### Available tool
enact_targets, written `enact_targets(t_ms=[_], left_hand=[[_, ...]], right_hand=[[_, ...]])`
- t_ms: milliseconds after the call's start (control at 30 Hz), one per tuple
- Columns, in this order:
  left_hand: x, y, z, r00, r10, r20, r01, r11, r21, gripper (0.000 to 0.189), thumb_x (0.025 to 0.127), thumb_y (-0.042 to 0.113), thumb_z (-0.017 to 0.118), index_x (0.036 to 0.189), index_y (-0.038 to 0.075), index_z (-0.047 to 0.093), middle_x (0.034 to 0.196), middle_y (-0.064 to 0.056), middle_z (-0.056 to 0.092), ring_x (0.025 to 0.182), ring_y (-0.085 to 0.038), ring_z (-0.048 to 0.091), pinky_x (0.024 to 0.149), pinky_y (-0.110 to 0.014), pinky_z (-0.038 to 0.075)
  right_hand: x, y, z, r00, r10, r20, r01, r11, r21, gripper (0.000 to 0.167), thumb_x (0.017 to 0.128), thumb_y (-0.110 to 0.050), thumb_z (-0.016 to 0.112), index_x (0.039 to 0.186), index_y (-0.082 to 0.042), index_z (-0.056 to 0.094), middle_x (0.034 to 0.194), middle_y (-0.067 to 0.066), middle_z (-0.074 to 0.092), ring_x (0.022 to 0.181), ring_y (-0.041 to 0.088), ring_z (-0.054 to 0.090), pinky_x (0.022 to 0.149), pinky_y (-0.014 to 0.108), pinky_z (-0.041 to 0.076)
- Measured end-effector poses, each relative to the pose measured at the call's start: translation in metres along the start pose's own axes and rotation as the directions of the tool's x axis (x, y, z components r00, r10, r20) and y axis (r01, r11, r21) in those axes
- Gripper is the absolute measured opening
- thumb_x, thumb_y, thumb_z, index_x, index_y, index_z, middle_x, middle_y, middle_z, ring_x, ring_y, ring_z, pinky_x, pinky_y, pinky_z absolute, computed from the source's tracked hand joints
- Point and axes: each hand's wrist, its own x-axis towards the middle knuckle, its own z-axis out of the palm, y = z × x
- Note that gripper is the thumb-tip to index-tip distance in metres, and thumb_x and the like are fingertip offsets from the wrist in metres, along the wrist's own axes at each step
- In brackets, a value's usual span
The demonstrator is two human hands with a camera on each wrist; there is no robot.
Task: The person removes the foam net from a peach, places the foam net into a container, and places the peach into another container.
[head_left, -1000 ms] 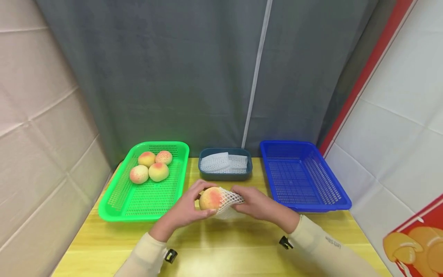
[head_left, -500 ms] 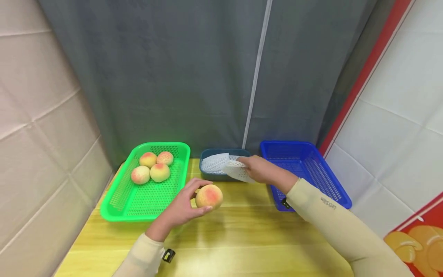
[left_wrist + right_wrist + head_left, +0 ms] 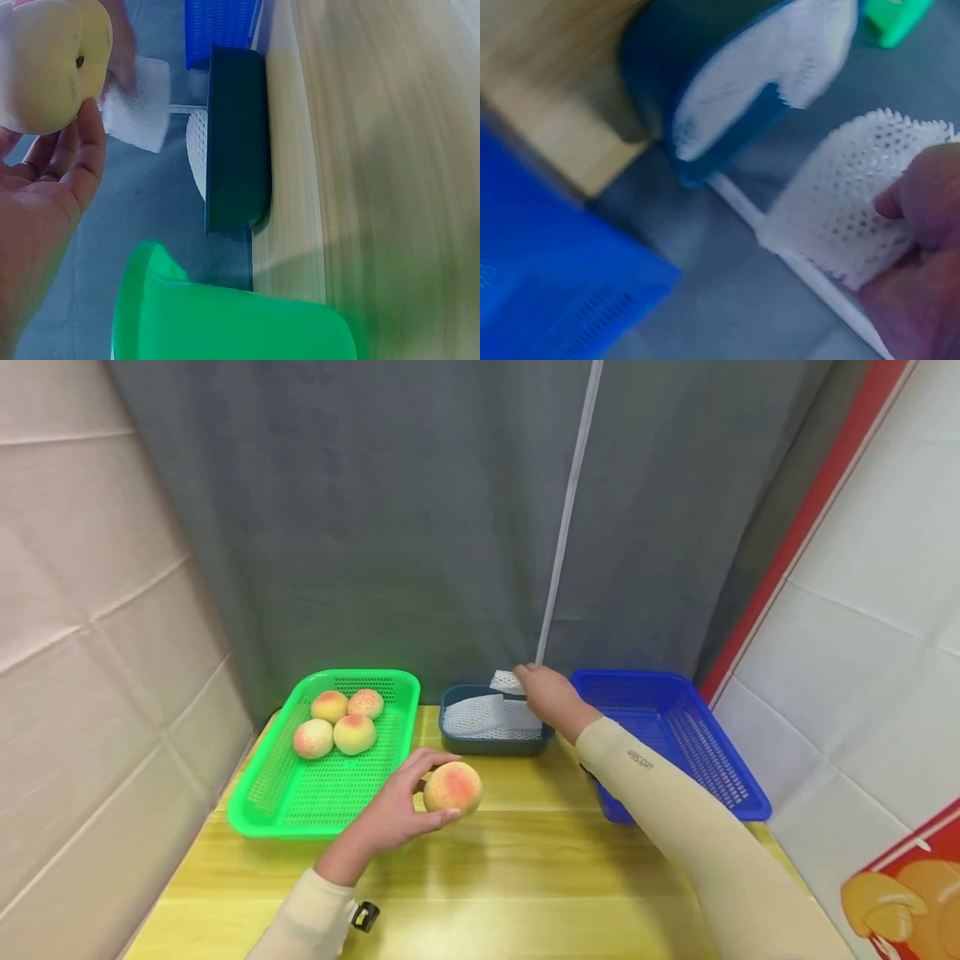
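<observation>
My left hand (image 3: 393, 814) grips a peach (image 3: 453, 788) above the table, in front of the small dark teal bin. In the left wrist view the peach (image 3: 49, 64) shows its stem hollow, the fingers under and beside it. Over the back right of the bin (image 3: 491, 746), my right hand (image 3: 553, 695) pinches a white foam net sleeve (image 3: 507, 682). The right wrist view has this sleeve (image 3: 847, 199) hanging flat from thumb and fingers, apart from the bin. More white net sleeves (image 3: 476, 713) lie inside the bin.
At left stands a green basket (image 3: 322, 802) with several peaches (image 3: 354, 734) in its back part. A blue basket (image 3: 701, 739) stands at right, partly behind my right forearm. Behind the table hangs a grey curtain (image 3: 390, 527).
The net sleeve came off the peach in my right hand, which carried it back and up over the bin. My left hand kept the peach nearly in place.
</observation>
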Motion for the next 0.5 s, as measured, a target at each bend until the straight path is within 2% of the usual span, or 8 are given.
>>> enact_targets(t_ms=[133,267,367,500], left_hand=[[-0.001,0.001,-0.003,1.000,-0.004,-0.006,0.004,1.000,0.002,0.067,0.090,0.030,0.094,0.149,0.018,0.065,0.137,0.001,0.060,0.117,-0.022,0.062,0.093,-0.038,0.061],[-0.002,0.003,-0.006,1.000,-0.019,-0.004,0.019,1.000,0.001,0.068,0.089,0.030,0.094,0.149,0.018,0.065,0.138,0.001,0.060,0.117,-0.021,0.063,0.094,-0.039,0.061],[-0.003,0.003,-0.007,0.999,-0.034,-0.005,0.034,0.999,0.006,0.069,0.089,0.031,0.094,0.149,0.020,0.064,0.138,0.002,0.060,0.117,-0.021,0.063,0.095,-0.039,0.060],[-0.005,0.001,-0.008,0.999,-0.042,-0.006,0.042,0.999,0.015,0.069,0.089,0.032,0.094,0.150,0.018,0.064,0.137,0.003,0.060,0.117,-0.020,0.063,0.095,-0.039,0.060]], right_hand=[[0.010,0.001,0.027,0.999,0.026,-0.036,-0.028,0.998,-0.048,0.027,0.109,0.007,0.052,0.134,0.007,0.063,0.124,0.024,0.072,0.115,0.041,0.072,0.101,0.053,0.060],[0.011,0.000,0.044,1.000,0.003,-0.002,-0.003,0.999,-0.038,0.025,0.111,0.006,0.052,0.134,0.008,0.063,0.126,0.025,0.072,0.118,0.041,0.072,0.103,0.053,0.060],[0.007,-0.001,0.051,0.997,-0.047,0.064,0.046,0.999,0.009,0.030,0.111,-0.002,0.057,0.138,0.009,0.063,0.131,0.026,0.071,0.124,0.042,0.070,0.109,0.054,0.056],[0.000,0.000,0.054,0.977,-0.067,0.205,0.043,0.992,0.119,0.051,0.116,-0.030,0.058,0.148,0.009,0.060,0.145,0.027,0.066,0.138,0.043,0.062,0.120,0.054,0.047]])
